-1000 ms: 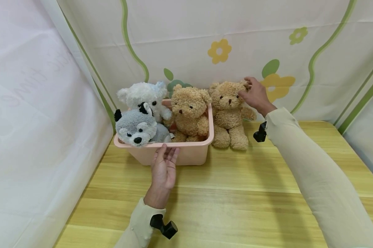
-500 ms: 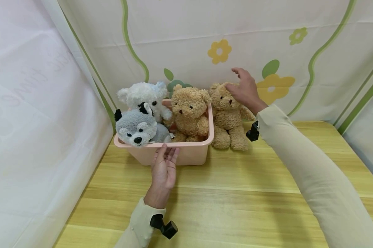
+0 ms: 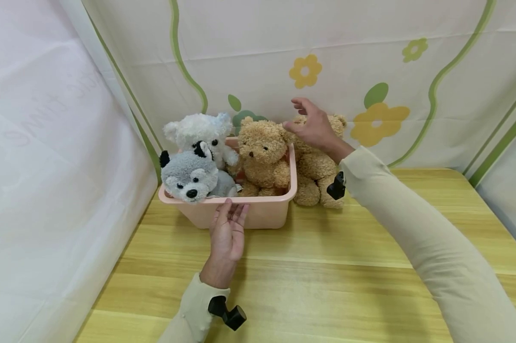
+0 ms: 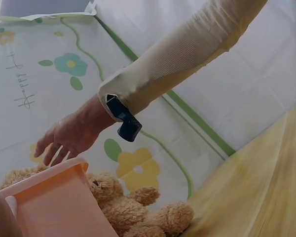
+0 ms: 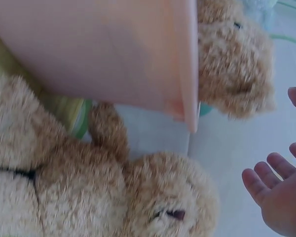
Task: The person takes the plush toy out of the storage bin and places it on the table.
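My left hand [image 3: 227,238] holds the front rim of a pink plastic bin [image 3: 262,215], palm up, fingertips under the lip and thumb at the rim. In the bin sit a grey-and-white husky plush [image 3: 189,178], a white plush [image 3: 198,129] behind it, and a curly tan teddy bear [image 3: 262,143] at the right. Another tan teddy bear [image 3: 315,164] sits on the table against the bin's right side. My right hand [image 3: 315,127] is raised with spread fingers in front of that bear's head, hiding much of its face, and holds nothing. The right wrist view shows its fingers [image 5: 282,165] apart from both bears.
Behind the toys rises a white fabric wall [image 3: 249,28] printed with flowers and green vines. A second white sheet [image 3: 61,157] closes off the left side. Bare wood-grain table [image 3: 326,286] extends in front of the bin and to the right.
My right hand has left the outer bear's ear and moved left across its head toward the bin, fingers spread. The left hand and the bin have stayed put.
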`<state>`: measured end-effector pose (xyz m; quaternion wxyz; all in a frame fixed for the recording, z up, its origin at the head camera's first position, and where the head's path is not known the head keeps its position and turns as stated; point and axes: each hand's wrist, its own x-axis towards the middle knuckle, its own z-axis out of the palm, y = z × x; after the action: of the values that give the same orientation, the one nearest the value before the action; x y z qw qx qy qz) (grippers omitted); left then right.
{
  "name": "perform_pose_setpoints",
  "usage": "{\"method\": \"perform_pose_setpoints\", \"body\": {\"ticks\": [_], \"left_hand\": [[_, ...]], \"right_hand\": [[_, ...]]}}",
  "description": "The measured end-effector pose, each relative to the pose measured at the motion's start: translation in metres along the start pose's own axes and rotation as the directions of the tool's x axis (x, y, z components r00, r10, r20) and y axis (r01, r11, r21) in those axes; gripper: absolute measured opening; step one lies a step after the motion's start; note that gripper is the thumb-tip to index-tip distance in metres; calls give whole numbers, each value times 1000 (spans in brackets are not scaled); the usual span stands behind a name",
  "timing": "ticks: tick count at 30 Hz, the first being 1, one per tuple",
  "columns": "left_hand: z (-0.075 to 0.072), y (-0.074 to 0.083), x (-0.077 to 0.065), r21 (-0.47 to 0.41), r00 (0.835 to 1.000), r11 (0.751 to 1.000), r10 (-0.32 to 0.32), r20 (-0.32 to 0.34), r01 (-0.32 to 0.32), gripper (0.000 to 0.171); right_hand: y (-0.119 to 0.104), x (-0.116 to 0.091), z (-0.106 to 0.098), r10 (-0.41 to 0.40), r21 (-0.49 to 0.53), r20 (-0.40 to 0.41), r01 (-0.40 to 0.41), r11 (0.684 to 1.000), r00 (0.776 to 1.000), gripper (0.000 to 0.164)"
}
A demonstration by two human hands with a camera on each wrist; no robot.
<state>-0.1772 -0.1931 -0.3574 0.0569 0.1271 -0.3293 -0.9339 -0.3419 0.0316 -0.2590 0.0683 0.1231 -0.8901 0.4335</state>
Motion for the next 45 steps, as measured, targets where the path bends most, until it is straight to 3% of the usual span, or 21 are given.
{"method": "perform_pose_setpoints", "body": {"ticks": [11, 45], "left_hand": [[-1, 0, 0, -10, 1000, 1000, 2, -6, -2, 8], [1, -1, -1, -26, 1000, 1000, 10, -22, -11, 9]], "right_hand": [[-16, -3, 23, -41, -5, 104, 42, 999, 994, 81], [-16, 4, 49, -4, -104, 173, 22, 994, 985, 83]]}}
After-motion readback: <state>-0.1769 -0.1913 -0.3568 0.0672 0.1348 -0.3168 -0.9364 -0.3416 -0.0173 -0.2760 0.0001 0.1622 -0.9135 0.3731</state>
